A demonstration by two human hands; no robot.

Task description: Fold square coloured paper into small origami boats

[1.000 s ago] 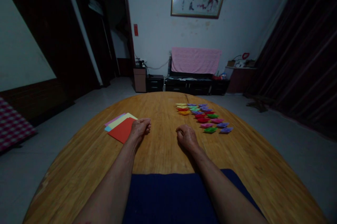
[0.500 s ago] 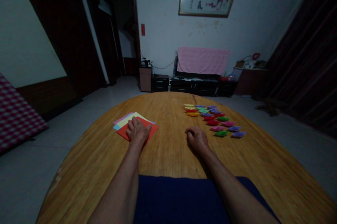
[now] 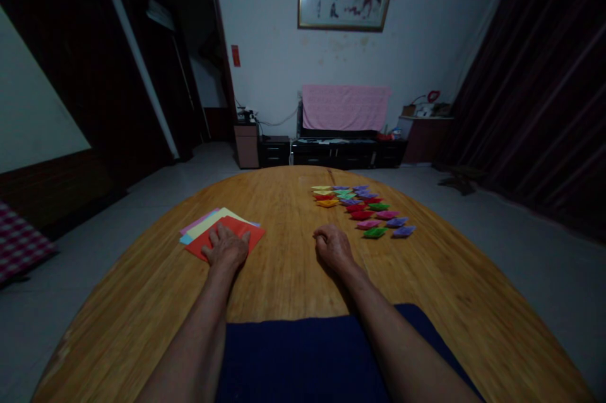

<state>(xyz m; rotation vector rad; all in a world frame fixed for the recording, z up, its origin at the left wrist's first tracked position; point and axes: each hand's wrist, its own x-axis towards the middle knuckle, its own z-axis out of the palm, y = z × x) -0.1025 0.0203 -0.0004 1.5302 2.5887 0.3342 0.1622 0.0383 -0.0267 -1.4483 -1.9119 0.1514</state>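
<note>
The left hand [image 3: 226,250] lies flat with fingers spread on the red sheet [image 3: 226,234] topping a stack of coloured paper [image 3: 203,225], left of centre on the round wooden desk [image 3: 293,276]. The right hand [image 3: 332,246] rests curled into a loose fist on the bare desk at centre, holding nothing visible. Folded paper boats [image 3: 362,210] sit in rows just above and right of it.

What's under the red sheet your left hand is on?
Under the red sheet lie yellow, pink and blue sheets, edges showing. The left hand rests flat on top; anything deeper is covered.
</note>
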